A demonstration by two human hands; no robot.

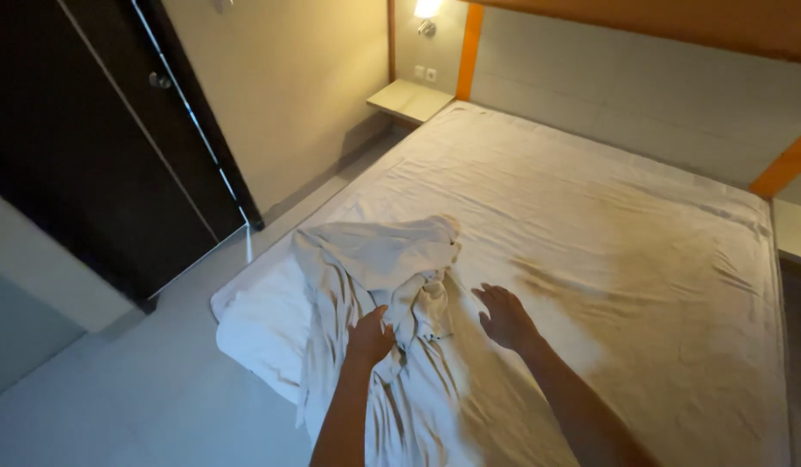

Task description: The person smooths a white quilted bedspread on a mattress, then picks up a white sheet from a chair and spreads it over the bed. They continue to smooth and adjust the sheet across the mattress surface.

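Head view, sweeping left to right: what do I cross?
Dark door → bunched white cloth at the bed's corner → left hand, gripping the cloth → right hand, open over the sheet → rumpled bed sheet → side shelf at the far right edge.
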